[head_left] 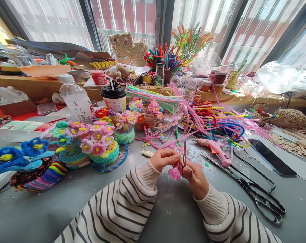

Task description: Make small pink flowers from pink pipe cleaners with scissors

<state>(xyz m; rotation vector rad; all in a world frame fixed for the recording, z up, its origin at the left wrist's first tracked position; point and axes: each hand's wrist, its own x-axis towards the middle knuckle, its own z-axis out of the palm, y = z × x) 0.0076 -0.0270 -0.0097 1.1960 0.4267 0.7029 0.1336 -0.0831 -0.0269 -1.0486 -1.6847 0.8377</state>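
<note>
My left hand (pixel 167 160) pinches a small pink fuzzy flower (pixel 174 172), which hangs just below the fingertips above the grey table. Close against it on the right, my right hand (pixel 197 179) is closed around small scissors (pixel 184 153), their blades pointing up between the two hands. Whether the blades touch the flower cannot be made out. Pink scraps and glitter lie on the table behind the hands.
Pots of fuzzy flowers (pixel 98 138) stand at the left, with a bottle (pixel 75 101) and a cup (pixel 114 98) behind. Pink stems (pixel 193 118) are heaped at the back. A glue gun (pixel 216 150), large black scissors (pixel 254 194) and a phone (pixel 272 157) lie right.
</note>
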